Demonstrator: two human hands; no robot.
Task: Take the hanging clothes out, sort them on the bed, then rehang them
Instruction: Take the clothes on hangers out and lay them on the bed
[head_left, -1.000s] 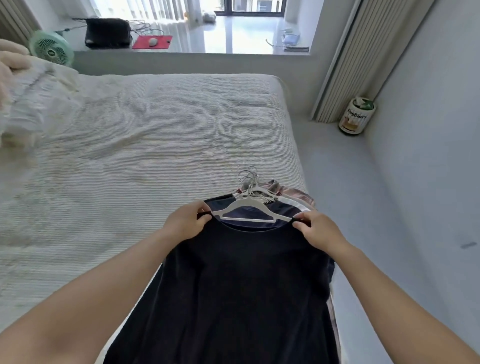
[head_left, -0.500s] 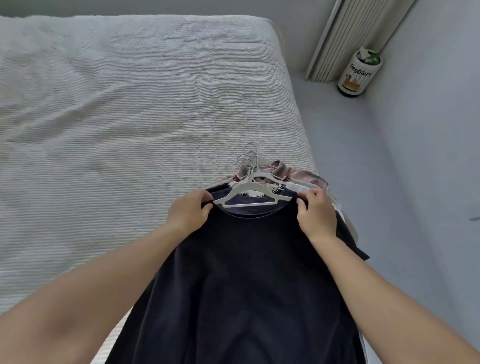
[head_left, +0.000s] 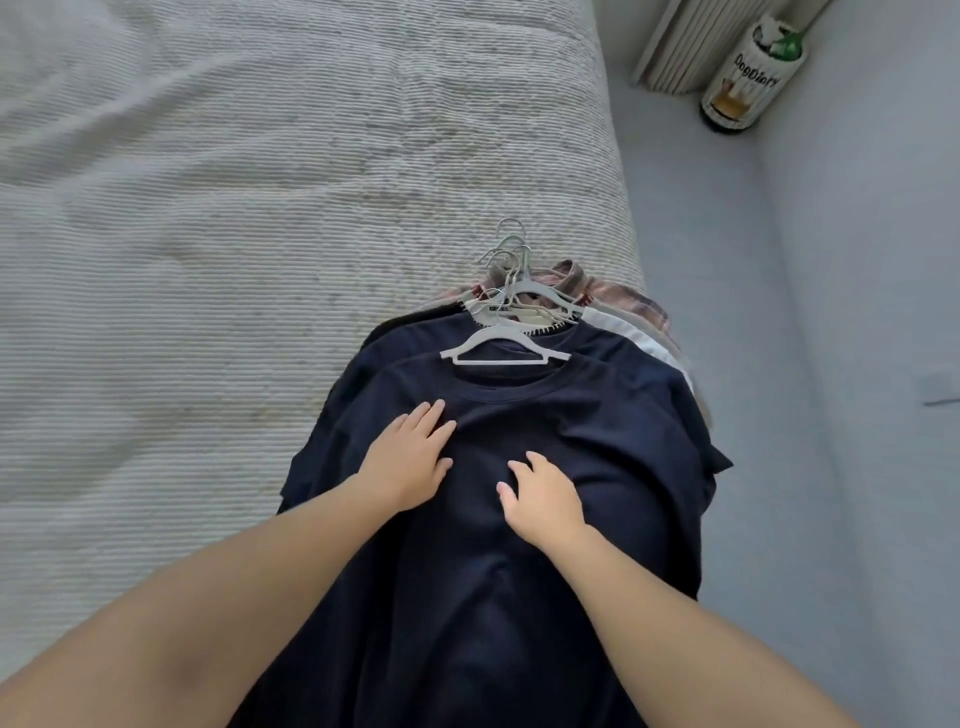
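A stack of clothes on white hangers lies at the right edge of the bed. On top is a dark navy T-shirt; beneath it show a second navy shirt, a white garment and a plaid shirt. Several hanger hooks fan out above the collars. My left hand lies flat on the top shirt's chest with straight fingers. My right hand rests beside it on the same shirt, fingers relaxed and slightly bent. Neither hand grips anything.
The bed's ribbed cream cover stretches left and away. A grey floor strip runs along the bed's right side, bounded by a wall. A labelled cylindrical tin stands in the far corner by a pleated curtain.
Both hands let go of the top shirt's shoulders at the hanger ends and moved down onto its chest, now lying flat. The view tilted further down.
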